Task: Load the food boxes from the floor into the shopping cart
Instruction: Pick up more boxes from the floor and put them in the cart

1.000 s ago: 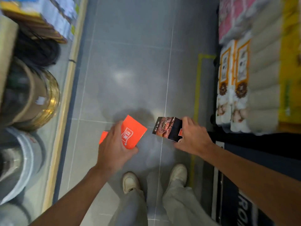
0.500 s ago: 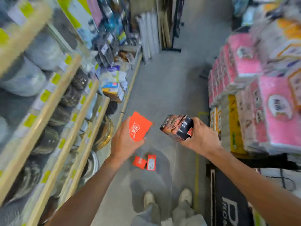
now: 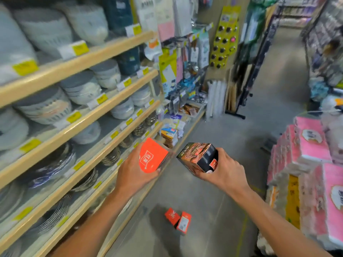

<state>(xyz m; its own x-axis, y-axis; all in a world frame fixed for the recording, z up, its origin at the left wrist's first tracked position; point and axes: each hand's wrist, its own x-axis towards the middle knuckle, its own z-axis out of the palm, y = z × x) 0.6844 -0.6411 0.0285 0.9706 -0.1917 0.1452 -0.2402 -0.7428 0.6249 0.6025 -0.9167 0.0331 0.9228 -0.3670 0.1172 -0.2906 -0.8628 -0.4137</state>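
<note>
Cardboard, so we judge both cartons light, stiff and crushable; best held across opposite faces. Head view: our left hand [image 3: 135, 171] grips the orange box [image 3: 151, 158], right hand [image 3: 221, 170] grips the dark printed box [image 3: 199, 158], both at mid-height over the aisle floor [image 3: 213, 197]. Two more orange boxes [image 3: 178, 219] lie touching on the floor below; cart not in view.

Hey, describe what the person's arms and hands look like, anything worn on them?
Both forearms are bare up to the frame's lower edge: no sleeves in view. The left hand and the right hand wear no gloves, and no watch, bracelet or ring shows on the wrists or visible fingers. No markings are visible; the picture is slightly blurred, so fine detail is uncertain.
</note>
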